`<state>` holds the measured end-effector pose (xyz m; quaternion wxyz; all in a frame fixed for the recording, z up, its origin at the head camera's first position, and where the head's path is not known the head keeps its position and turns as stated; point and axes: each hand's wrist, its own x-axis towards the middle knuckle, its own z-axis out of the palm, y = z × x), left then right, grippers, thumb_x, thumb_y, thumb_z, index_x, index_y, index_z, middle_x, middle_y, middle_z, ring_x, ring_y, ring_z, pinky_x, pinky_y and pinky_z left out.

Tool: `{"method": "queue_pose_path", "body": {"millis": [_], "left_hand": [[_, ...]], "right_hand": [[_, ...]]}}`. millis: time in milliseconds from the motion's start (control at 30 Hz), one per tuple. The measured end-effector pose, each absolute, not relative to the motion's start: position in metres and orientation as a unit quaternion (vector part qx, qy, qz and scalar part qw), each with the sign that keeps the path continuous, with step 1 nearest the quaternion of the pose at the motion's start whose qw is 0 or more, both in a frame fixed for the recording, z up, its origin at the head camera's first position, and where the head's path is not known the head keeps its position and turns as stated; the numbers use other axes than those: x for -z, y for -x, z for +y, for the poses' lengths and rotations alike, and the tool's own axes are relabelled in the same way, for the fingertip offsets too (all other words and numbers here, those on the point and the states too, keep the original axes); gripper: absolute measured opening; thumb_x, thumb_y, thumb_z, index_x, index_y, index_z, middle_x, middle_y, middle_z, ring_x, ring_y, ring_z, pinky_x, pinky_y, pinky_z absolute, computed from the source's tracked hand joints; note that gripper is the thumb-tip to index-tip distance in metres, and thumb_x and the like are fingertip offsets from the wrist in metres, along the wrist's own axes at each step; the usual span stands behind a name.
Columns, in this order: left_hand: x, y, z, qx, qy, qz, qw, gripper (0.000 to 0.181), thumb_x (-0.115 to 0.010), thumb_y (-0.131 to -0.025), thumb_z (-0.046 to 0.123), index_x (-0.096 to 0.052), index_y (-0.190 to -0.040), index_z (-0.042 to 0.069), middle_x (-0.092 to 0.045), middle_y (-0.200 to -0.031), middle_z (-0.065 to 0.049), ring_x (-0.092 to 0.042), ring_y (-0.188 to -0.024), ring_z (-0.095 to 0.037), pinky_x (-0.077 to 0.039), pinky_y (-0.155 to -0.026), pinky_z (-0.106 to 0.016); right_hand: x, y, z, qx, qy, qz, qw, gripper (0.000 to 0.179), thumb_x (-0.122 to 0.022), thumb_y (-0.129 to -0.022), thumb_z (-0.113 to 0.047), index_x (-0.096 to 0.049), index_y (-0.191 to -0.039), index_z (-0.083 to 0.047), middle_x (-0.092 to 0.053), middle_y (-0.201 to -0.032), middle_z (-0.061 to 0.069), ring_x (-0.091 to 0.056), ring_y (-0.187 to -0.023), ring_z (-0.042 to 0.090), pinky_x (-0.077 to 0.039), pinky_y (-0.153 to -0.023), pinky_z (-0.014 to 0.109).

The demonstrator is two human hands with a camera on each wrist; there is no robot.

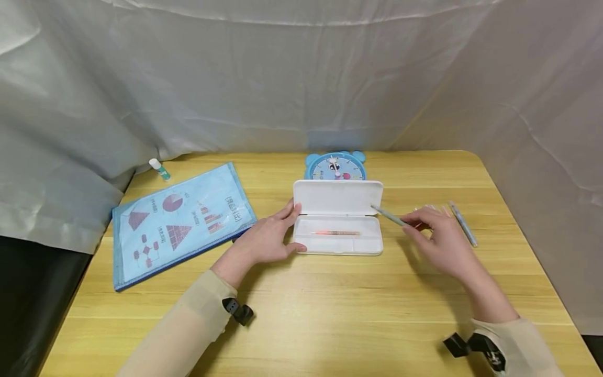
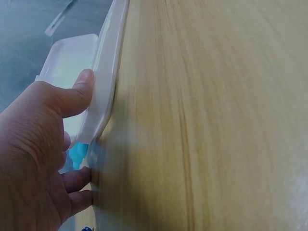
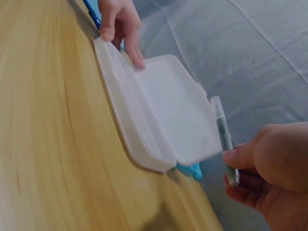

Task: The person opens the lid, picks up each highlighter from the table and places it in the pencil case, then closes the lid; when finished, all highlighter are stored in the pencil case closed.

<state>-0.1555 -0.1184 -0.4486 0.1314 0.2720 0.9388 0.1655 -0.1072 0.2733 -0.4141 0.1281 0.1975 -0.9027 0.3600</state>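
Note:
A white pencil case stands with its lid raised, and one orange-red pen lies inside. My left hand grips the case's left end, thumb at the front corner and fingers by the lid; in the left wrist view the thumb presses on the rim. My right hand pinches a grey-green marker between thumb and fingers, right of the case and above the table. The right wrist view shows the marker with a clear cap on its upper end.
Behind the case is a blue toy clock. A blue document bag with printed charts lies at left, a glue stick beyond it. Another pen lies right of my right hand, which partly hides some pale pens. Grey cloth hangs behind.

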Motion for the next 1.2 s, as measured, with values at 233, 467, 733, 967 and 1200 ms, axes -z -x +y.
{"method": "queue_pose_path", "body": {"millis": [233,467,733,967,1200], "left_hand": [[0.451,0.156,-0.119,-0.163,-0.270,0.940,0.132,0.102,-0.066,-0.098,0.064,-0.011,-0.169,0.016,-0.004,-0.176,-0.003,-0.054,-0.138,-0.038,-0.049,-0.107,-0.048],[0.451,0.156,-0.119,-0.162,-0.268,0.940,0.133,0.102,-0.066,-0.098,0.064,-0.011,-0.169,0.016,-0.003,-0.176,-0.003,-0.053,-0.140,-0.038,-0.049,-0.108,-0.048],[0.450,0.156,-0.119,-0.164,-0.270,0.939,0.133,0.102,-0.066,-0.097,0.064,-0.011,-0.168,0.016,-0.003,-0.176,-0.003,-0.052,-0.140,-0.039,-0.049,-0.108,-0.049],[0.449,0.156,-0.119,-0.166,-0.269,0.939,0.135,0.102,-0.067,-0.097,0.063,-0.011,-0.168,0.015,-0.004,-0.176,-0.003,-0.052,-0.139,-0.040,-0.049,-0.107,-0.049],[0.448,0.156,-0.118,-0.164,-0.268,0.939,0.138,0.103,-0.067,-0.097,0.063,-0.011,-0.168,0.015,-0.003,-0.176,-0.003,-0.053,-0.138,-0.039,-0.050,-0.106,-0.048]], "right_hand": [[0.413,0.117,0.254,-0.341,-0.229,-0.905,0.110,0.015,-0.076,-0.095,0.005,-0.078,-0.107,-0.003,-0.073,-0.095,-0.001,-0.065,-0.085,0.015,-0.054,-0.071,0.029],[0.419,0.128,0.234,-0.376,-0.243,-0.891,0.077,0.016,-0.075,-0.094,0.009,-0.078,-0.107,0.000,-0.074,-0.100,0.004,-0.068,-0.088,0.018,-0.054,-0.073,0.025],[0.431,0.139,0.215,-0.387,-0.259,-0.883,0.047,0.018,-0.074,-0.094,0.009,-0.079,-0.107,-0.001,-0.074,-0.101,0.004,-0.069,-0.090,0.019,-0.058,-0.077,0.038],[0.440,0.152,0.204,-0.375,-0.264,-0.888,-0.005,0.018,-0.072,-0.096,0.007,-0.078,-0.111,0.000,-0.074,-0.103,0.007,-0.068,-0.094,0.022,-0.058,-0.084,0.043],[0.445,0.157,0.193,-0.327,-0.277,-0.904,-0.021,0.015,-0.073,-0.097,0.004,-0.079,-0.111,0.001,-0.073,-0.104,0.008,-0.068,-0.097,0.026,-0.057,-0.089,0.048]]}}
